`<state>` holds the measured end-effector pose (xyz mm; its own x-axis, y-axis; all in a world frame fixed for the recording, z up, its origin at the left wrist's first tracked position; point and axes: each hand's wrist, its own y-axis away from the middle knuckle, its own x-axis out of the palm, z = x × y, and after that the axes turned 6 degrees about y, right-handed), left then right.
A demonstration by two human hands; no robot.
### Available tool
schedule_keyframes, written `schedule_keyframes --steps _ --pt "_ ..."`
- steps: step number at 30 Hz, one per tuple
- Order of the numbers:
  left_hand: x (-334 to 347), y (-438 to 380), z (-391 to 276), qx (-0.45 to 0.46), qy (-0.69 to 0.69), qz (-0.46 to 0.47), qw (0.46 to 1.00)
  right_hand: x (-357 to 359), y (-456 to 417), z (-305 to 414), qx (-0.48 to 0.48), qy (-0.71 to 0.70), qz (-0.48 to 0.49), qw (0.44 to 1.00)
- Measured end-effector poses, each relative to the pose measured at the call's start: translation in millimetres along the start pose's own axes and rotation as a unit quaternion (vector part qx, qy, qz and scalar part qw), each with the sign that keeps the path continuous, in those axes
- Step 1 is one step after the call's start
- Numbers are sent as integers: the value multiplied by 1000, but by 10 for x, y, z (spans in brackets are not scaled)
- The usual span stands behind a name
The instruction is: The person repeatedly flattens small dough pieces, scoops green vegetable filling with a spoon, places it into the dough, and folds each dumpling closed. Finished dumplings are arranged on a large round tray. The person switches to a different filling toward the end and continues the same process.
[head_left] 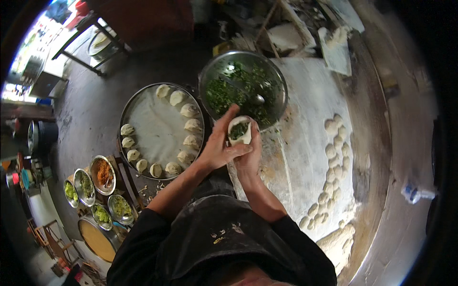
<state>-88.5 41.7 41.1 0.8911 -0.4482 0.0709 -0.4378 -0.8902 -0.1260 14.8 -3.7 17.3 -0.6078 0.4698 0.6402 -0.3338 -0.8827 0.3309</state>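
Note:
Between my two hands is a round dough wrapper (245, 138), cupped around chopped green filling (238, 131) and open at the top. My left hand (220, 141) holds its left side, with the thumb crossing below toward the other hand. My right hand (251, 152) supports the wrapper from the right and beneath; part of its fingers is hidden. Just beyond them, a steel bowl (285, 93) contains more chopped greens (229, 93) and a metal spoon (259, 99). To the left, filled buns (192, 125) line the edge of a round lined tray (152, 121).
Several dough pieces (331, 152) lie along the floured board (304, 107) at right, above a large dough slab (338, 245). Small bowls of fillings, one orange (104, 173), stand at lower left near a large pot (96, 239). A wooden box (286, 35) of flour sits behind.

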Motion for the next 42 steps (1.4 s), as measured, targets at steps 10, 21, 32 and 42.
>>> schedule_keyframes --steps 10,21,32,42 --pt "-78 3 -108 103 -80 -42 991 358 135 -35 -59 190 -113 973" --pt "-259 260 199 104 -147 -208 961 360 41 -238 -159 489 67 855" --pt "-780 585 26 4 84 -72 994 502 168 -586 74 184 -32 980" --pt "-932 947 516 -15 -75 -166 983 253 198 -1120 19 265 156 951"
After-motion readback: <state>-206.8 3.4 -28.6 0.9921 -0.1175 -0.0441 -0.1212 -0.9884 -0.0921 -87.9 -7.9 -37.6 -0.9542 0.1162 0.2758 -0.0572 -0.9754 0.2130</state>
